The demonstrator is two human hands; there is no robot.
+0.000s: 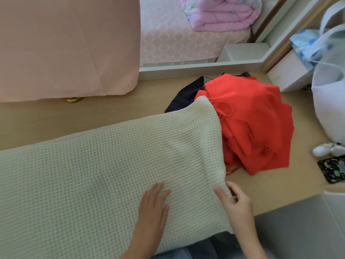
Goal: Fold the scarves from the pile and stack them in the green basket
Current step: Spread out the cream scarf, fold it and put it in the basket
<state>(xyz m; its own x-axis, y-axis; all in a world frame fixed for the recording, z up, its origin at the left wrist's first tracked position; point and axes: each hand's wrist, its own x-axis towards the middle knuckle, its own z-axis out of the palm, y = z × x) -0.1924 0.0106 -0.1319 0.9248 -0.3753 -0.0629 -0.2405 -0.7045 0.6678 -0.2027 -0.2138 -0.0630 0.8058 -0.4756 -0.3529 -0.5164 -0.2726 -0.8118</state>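
the left hand [154,207] lies flat, fingers straight, on the cream scarf [93,174]; the right hand [236,203] pinches its near corner with curled fingers, beside the red scarf [253,124].

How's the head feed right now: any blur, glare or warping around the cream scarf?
Head view: even, soft light, no glare; cream scarf knit sharp around the left hand and right hand; red scarf so saturated its folds barely show; wide-angle lens bows lines near the edges.
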